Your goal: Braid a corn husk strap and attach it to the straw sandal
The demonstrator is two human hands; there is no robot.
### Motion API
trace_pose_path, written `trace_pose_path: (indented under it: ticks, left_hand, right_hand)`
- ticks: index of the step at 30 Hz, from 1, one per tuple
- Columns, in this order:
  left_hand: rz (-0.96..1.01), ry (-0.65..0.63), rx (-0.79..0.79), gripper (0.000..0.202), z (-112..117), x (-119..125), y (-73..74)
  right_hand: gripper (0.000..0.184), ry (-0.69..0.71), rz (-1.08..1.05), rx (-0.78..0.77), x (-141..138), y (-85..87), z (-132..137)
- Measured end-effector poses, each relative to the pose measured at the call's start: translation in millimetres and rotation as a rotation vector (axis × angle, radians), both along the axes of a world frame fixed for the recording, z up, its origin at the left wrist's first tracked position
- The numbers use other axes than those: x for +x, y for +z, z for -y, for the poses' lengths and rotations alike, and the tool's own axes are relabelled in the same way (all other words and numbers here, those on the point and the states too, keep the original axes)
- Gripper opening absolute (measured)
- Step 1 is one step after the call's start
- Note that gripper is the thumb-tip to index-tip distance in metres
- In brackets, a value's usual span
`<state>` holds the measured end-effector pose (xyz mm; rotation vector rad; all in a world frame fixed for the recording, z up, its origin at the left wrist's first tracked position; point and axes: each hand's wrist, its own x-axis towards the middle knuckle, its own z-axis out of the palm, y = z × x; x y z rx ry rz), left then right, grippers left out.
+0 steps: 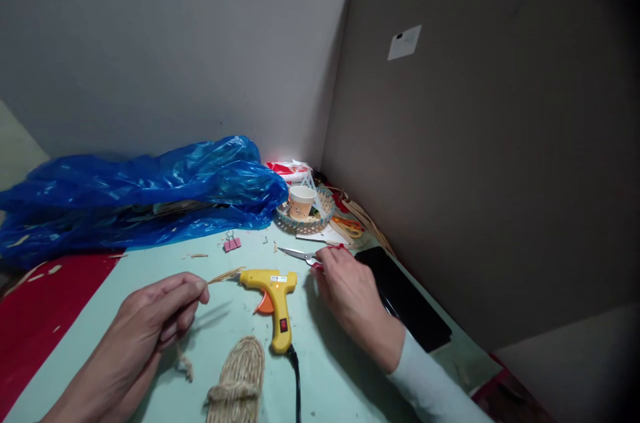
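Observation:
My left hand (165, 316) is closed in a pinch on a thin straw strand (225, 275), whose frayed tip points right, by the glue gun's nozzle. Below this hand hangs a short twisted straw cord end (185, 366). My right hand (350, 289) is closed over the red handles of a pair of scissors (297, 253); the blades point left, and most of the handles are hidden. Between my hands a yellow glue gun (277, 296) with an orange trigger lies on its side. In front of it is a woven straw slipper-shaped piece (243, 369) with a band across it.
A blue plastic bag (150, 176) lies along the back left. At the back, a round basket (300, 226) holds a paper cup (302, 201), with orange-handled scissors (347, 226) beside it. A pink binder clip (232, 244), a black phone-like slab (405, 299) and the gun's cord (297, 383) are around.

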<state>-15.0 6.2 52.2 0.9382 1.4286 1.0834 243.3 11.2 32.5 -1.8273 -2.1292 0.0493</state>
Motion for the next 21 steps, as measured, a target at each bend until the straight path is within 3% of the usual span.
trace_pose_path:
  ticks: [5, 10, 17, 21]
  left_hand:
    - [0.024, -0.093, 0.009, 0.026, 0, 12, 7.4]
    - [-0.028, -0.058, 0.085, 0.03, 3, 24, 21.4]
    - [-0.01, 0.013, 0.174, 0.03, 4, 23, 29.9]
    - [0.024, 0.023, 0.202, 0.028, -2, 32, 30.8]
  right_hand:
    - [0.015, 0.044, 0.096, 0.014, 25, -17.1, -19]
    - [0.008, 0.062, 0.016, 0.07, 27, -31.0, -23]
    - [0.048, 0.056, -0.313, 0.218, 40, -6.1, -17]
    - [0.051, 0.101, -0.349, 0.171, 43, -6.1, -19]
